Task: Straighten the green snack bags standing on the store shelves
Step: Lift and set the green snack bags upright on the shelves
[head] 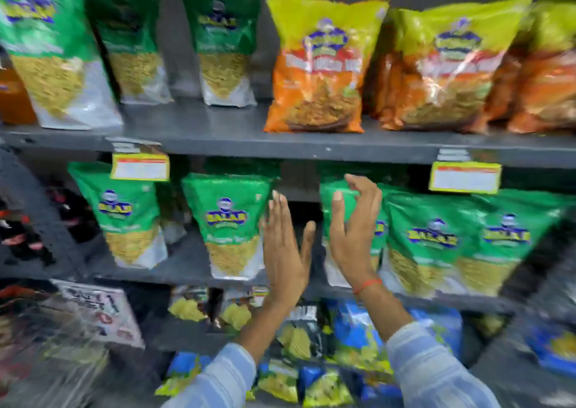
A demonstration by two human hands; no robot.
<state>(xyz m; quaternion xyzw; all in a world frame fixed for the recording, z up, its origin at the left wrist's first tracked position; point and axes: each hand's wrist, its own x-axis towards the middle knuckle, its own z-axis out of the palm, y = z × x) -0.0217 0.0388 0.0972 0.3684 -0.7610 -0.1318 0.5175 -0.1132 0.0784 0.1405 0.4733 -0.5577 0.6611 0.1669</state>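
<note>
Two hands at middle shelf [193,272]: my right hand [353,230] cupped loosely on green bag [335,189], left hand [285,245] flat, open, empty (touching nothing); press bag upright gently.

Left hand [285,252] flat, open; right hand [352,233] open, fingers curled, both raised.

This is a shop. Grey shelves [237,141] carry rows of packaged snack bags [229,220] facing outward. Yellow price tags [465,177] hang from the shelf edges.
</note>
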